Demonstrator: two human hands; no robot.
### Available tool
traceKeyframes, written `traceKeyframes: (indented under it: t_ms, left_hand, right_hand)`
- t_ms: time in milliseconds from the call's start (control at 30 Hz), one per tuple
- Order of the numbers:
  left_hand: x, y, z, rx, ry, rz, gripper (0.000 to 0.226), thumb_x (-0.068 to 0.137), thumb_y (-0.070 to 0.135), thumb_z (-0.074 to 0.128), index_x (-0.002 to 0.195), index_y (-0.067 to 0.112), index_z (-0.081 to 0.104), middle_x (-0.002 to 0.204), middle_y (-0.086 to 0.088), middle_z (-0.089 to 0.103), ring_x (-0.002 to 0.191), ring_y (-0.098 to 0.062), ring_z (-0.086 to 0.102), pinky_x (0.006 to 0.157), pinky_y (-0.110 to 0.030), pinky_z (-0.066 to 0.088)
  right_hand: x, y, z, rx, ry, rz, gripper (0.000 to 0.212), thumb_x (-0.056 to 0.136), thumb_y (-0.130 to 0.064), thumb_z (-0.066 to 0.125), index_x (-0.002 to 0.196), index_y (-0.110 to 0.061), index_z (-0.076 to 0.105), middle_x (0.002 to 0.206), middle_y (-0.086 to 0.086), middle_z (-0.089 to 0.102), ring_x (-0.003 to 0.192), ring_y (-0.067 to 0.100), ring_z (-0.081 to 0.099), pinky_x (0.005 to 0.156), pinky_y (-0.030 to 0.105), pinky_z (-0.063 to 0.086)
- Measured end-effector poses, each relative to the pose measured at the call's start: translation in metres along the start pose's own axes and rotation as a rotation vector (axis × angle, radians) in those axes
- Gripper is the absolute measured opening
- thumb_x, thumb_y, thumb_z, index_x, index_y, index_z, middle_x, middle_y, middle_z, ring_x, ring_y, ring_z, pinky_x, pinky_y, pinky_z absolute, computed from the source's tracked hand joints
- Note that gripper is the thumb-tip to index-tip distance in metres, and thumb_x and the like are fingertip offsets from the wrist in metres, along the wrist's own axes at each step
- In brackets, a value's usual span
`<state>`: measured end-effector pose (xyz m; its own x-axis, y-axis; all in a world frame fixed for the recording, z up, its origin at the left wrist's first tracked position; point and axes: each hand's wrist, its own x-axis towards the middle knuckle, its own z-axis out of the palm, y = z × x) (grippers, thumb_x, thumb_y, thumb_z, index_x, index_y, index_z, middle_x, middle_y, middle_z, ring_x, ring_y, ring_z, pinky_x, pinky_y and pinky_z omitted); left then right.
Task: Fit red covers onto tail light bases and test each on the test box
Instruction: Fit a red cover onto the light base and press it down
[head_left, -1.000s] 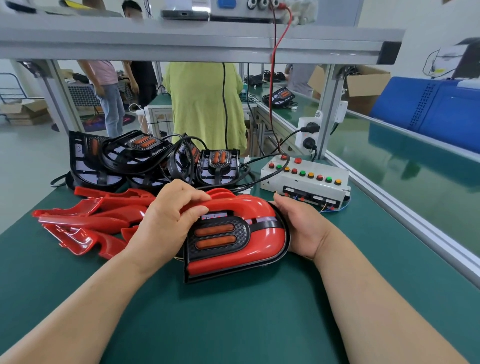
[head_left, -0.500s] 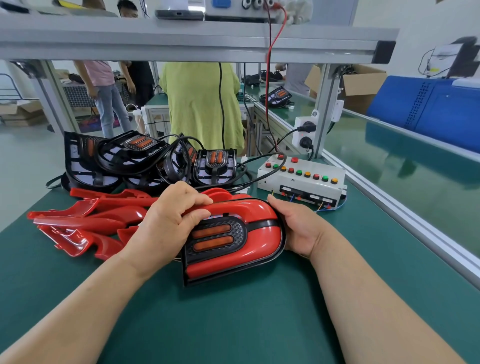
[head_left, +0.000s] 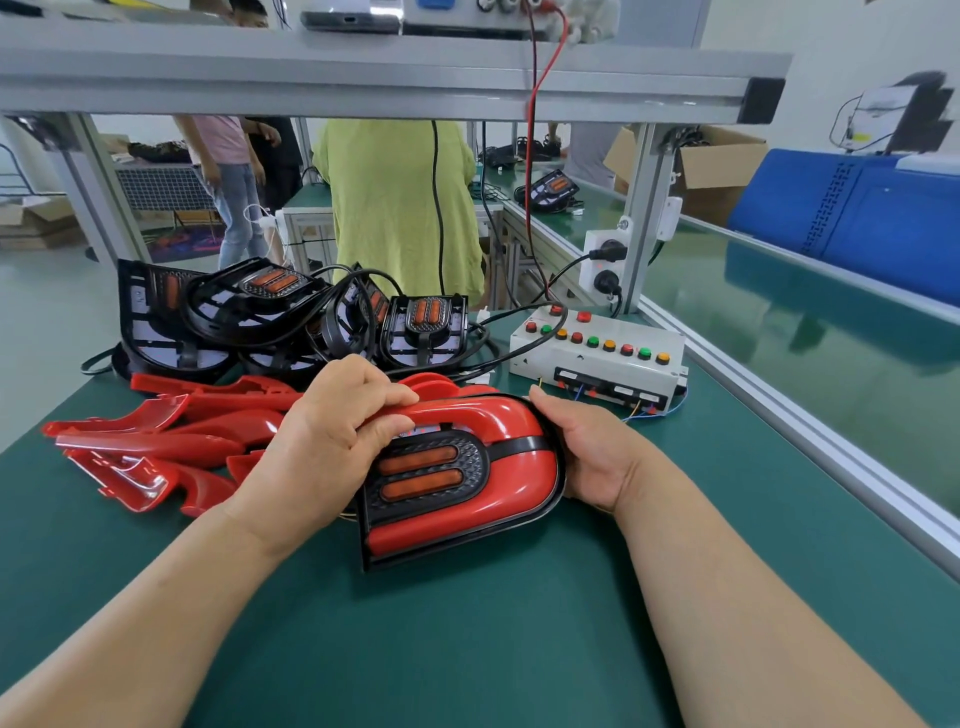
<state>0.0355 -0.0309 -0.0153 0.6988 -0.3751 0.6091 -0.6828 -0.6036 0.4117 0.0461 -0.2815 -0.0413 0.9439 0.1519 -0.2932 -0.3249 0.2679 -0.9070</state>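
Note:
A tail light (head_left: 498, 493), a black base with a red cover on it and two orange lenses in its middle, lies on the green bench in front of me. My left hand (head_left: 322, 447) grips its upper left edge, fingers curled over the red cover. My right hand (head_left: 587, 452) cups its rounded right end. Loose red covers (head_left: 156, 441) are piled to the left. Bare black bases (head_left: 291, 322) with cables lie behind them. The white test box (head_left: 597, 358) with coloured buttons stands behind my right hand.
An aluminium frame post (head_left: 644, 208) with a socket strip (head_left: 605, 265) rises behind the test box. A rail (head_left: 810, 431) borders the bench on the right. A person in a yellow-green top (head_left: 395, 208) stands beyond the bench. A shelf beam (head_left: 363, 78) runs overhead.
The tail light has tilted slightly, its right end lifting. My left fingers have shifted a little further along the cover's top edge. Both hands keep their hold.

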Motion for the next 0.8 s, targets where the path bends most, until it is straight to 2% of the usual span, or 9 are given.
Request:
traceKeyframes:
  t_ms: [267, 500, 567, 800]
  left_hand:
    - [-0.002, -0.001, 0.006, -0.045, -0.032, -0.033, 0.022, 0.091, 0.010, 0.067, 0.112, 0.017, 0.071, 0.098, 0.007, 0.056, 0.099, -0.014, 0.058, 0.089, -0.012, 0.042]
    - [-0.001, 0.004, -0.003, -0.034, 0.006, -0.032, 0.020, 0.092, 0.008, 0.066, 0.110, 0.013, 0.072, 0.096, 0.005, 0.057, 0.097, -0.013, 0.058, 0.087, -0.016, 0.044]
    - [0.000, 0.005, -0.006, -0.039, 0.011, -0.031, 0.020, 0.091, 0.007, 0.065, 0.109, 0.012, 0.072, 0.095, 0.004, 0.057, 0.096, -0.012, 0.058, 0.087, -0.014, 0.043]
    - [0.000, 0.000, -0.001, -0.014, 0.005, -0.046, 0.020, 0.091, 0.007, 0.067, 0.109, 0.012, 0.072, 0.096, 0.004, 0.056, 0.098, -0.012, 0.057, 0.088, -0.012, 0.041]
  right_hand:
    - [0.000, 0.001, 0.001, -0.006, 0.006, 0.015, 0.035, 0.102, -0.039, 0.047, 0.106, -0.013, 0.069, 0.094, 0.011, 0.072, 0.080, 0.025, 0.069, 0.081, 0.042, 0.058]
    - [0.002, 0.002, 0.001, 0.004, 0.007, 0.019, 0.040, 0.103, -0.040, 0.044, 0.105, -0.011, 0.071, 0.093, 0.010, 0.074, 0.078, 0.023, 0.071, 0.075, 0.037, 0.060]
    - [0.003, 0.002, 0.001, 0.002, 0.015, 0.021, 0.041, 0.103, -0.041, 0.044, 0.104, -0.011, 0.071, 0.092, 0.009, 0.074, 0.078, 0.022, 0.071, 0.077, 0.037, 0.059]
    - [0.002, 0.002, -0.001, -0.001, 0.002, 0.017, 0.040, 0.103, -0.040, 0.045, 0.095, -0.013, 0.073, 0.087, 0.009, 0.075, 0.072, 0.022, 0.073, 0.066, 0.035, 0.062]
